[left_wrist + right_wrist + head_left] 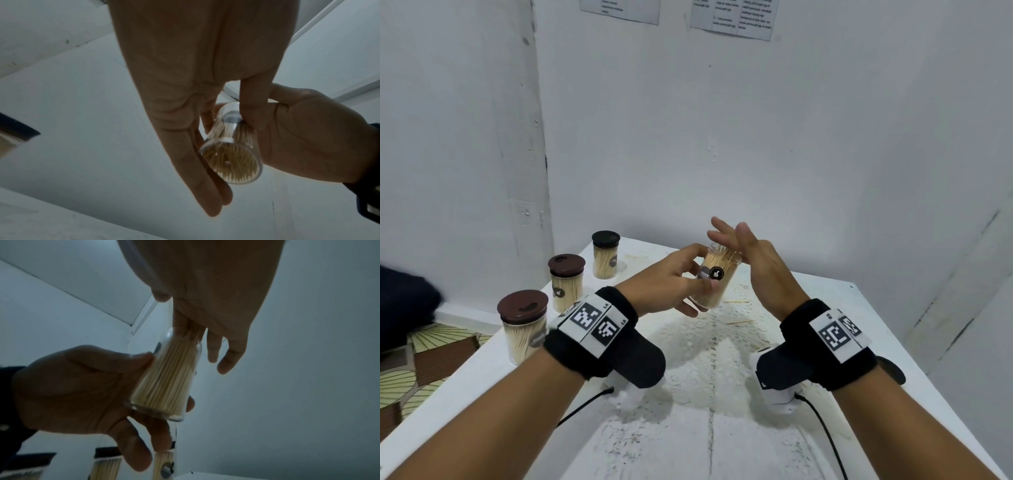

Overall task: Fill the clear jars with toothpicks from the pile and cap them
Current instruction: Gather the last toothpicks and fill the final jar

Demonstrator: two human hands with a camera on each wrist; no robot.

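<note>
White walls meet in a corner behind a white surface (825,308), with two printed sheets (734,17) taped at the top of the head view. Along the left edge of that surface stand three capped jars (566,282) in a row, each packed with toothpicks and closed with a dark brown lid. Near the middle of the frame the left hand (671,284) holds an uncapped clear jar (717,279) up off the surface, tilted a little to the right — its fingers (131,360) and thumb are curled round the jar's wall, thumb over the dark round label. The jar is full of toothpicks (168,374), whose tips stand just past the rim. The right hand (763,267) is flat and spread, fingers straight, its palm side laid against the protruding toothpick tips at the jar's mouth; it grips nothing. A few loose toothpicks (736,302) lie on the surface just right of the jar's base. Both wrists carry black bands with square coded markers — cables trail from them toward the lower edge.
</note>
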